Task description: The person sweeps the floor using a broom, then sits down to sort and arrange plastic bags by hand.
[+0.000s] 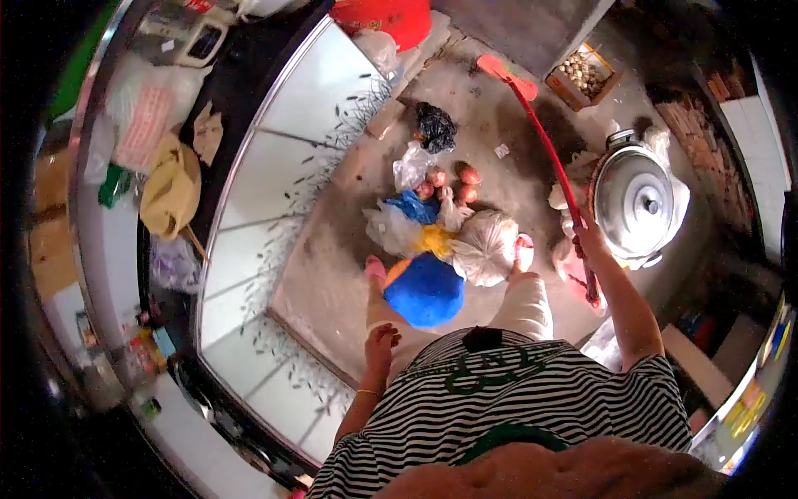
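My right hand (588, 237) is wrapped round a long red stick (544, 137), near its lower end. The stick slants away over the floor to a flat pink-orange piece (499, 71); whether the two are joined I cannot tell. My left hand (382, 339) hangs beside my left leg, fingers loosely bent, with nothing visible in it. Close to it, between my legs, is a rounded blue thing (426, 291) with an orange edge. Just beyond lie a full whitish plastic bag (486, 248), a yellow bag (434, 241) and several reddish onions (469, 176).
A large lidded metal pot (636, 204) stands to my right. Farther off are a box of garlic-like bulbs (584, 76), a black plastic bag (436, 126) and a red tub (386, 21). Along my left runs a white tiled surface (274, 150); a straw-coloured hat (170, 187) lies past it.
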`<state>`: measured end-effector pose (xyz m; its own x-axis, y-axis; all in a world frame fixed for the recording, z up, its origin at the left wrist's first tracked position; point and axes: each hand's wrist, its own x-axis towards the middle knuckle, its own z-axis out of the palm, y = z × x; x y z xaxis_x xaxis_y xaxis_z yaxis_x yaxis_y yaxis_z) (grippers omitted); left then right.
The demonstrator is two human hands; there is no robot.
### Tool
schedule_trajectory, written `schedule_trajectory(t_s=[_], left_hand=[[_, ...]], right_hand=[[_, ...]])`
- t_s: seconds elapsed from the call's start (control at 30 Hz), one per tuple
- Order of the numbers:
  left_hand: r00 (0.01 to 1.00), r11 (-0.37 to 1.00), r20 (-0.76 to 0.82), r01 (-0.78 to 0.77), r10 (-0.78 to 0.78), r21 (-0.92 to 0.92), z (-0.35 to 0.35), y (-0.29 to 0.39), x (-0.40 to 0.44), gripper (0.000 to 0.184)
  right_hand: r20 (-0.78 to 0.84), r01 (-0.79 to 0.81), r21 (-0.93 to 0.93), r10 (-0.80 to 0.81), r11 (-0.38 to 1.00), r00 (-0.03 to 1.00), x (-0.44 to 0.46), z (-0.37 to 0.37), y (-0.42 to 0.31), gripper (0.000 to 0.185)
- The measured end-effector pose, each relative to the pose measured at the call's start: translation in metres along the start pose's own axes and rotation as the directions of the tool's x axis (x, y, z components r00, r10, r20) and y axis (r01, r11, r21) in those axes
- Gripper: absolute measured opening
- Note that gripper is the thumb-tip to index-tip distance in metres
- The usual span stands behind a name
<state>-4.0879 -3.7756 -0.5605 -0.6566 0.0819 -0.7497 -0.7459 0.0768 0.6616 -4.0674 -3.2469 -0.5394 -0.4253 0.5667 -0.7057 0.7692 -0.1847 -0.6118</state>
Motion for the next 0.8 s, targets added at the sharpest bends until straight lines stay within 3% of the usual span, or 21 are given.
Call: schedule_trajectory(t_s=[0.1,0.13,0.17,0.23,0.33,0.47,0.5,0.53,0.6,0.63,0.67,0.73,0.77,0.8], left_hand=[[0.982,0.978,0.068,0.167,-0.176,0.122,-0.036,0.017,0.066,0.022],[0.984,0.985,0.167,0.039,-0.068,0.170,-0.054,0.020,0.081,0.022],[0.984,0.987,0.174,0.015,-0.043,0.157,-0.066,0.026,0.098,0.022],[0.985,0.990,0.174,-0.026,0.002,0.137,-0.092,0.034,0.118,0.022],[0.986,0.964,0.165,-0.034,-0.011,0.265,-0.119,0.036,0.140,0.022],[0.988,0.969,0.145,-0.090,0.057,0.232,-0.129,0.027,0.143,0.023],[0.973,0.889,0.129,-0.229,0.193,0.396,-0.122,0.019,0.154,0.023],[0.943,0.758,0.132,-0.326,0.307,0.565,-0.123,0.018,0.151,0.024],[0.862,0.394,0.208,-0.410,0.462,0.823,-0.126,0.013,0.162,0.029],[0.906,0.449,0.162,-0.341,0.391,0.826,-0.128,0.009,0.167,0.030],[0.937,0.497,0.123,-0.281,0.326,0.821,-0.120,0.018,0.178,0.032],[0.890,0.377,0.102,-0.290,0.445,0.880,-0.096,0.037,0.189,0.037],[0.859,0.247,0.196,-0.343,0.473,0.906,-0.109,0.036,0.205,0.039],[0.801,0.130,0.286,-0.408,0.526,0.904,-0.107,0.034,0.236,0.040]], right_hand=[[-0.095,0.004,-0.050,-0.009,0.999,0.995,-0.010,0.053,0.039,0.049],[-0.124,-0.002,-0.066,-0.006,0.998,0.992,-0.026,0.071,0.041,0.048],[-0.202,0.008,-0.079,-0.024,0.997,0.979,-0.031,0.094,0.055,0.048],[-0.215,-0.106,-0.017,0.099,0.994,0.972,-0.051,0.124,0.061,0.047],[-0.245,-0.090,-0.040,0.077,0.995,0.966,-0.060,0.157,0.063,0.046],[-0.176,-0.051,-0.059,0.040,0.997,0.984,-0.031,0.158,0.029,0.047],[-0.161,-0.009,-0.085,-0.005,0.996,0.987,-0.008,0.152,0.025,0.047],[-0.137,0.000,0.028,0.004,1.000,0.991,0.018,0.145,0.027,0.043],[-0.101,-0.048,0.069,0.055,0.996,0.993,0.039,0.149,-0.022,0.036],[-0.089,-0.071,0.093,0.079,0.993,0.993,0.049,0.148,-0.042,0.033],[-0.120,0.073,0.058,-0.066,0.996,0.991,0.073,0.155,-0.044,0.029],[-0.129,0.151,0.091,-0.138,0.984,0.982,0.126,0.164,-0.072,0.024],[-0.101,0.050,0.179,-0.033,0.983,0.994,0.133,0.193,-0.107,0.023],[-0.125,0.144,0.127,-0.128,0.981,0.984,0.168,0.215,-0.119,0.022]])
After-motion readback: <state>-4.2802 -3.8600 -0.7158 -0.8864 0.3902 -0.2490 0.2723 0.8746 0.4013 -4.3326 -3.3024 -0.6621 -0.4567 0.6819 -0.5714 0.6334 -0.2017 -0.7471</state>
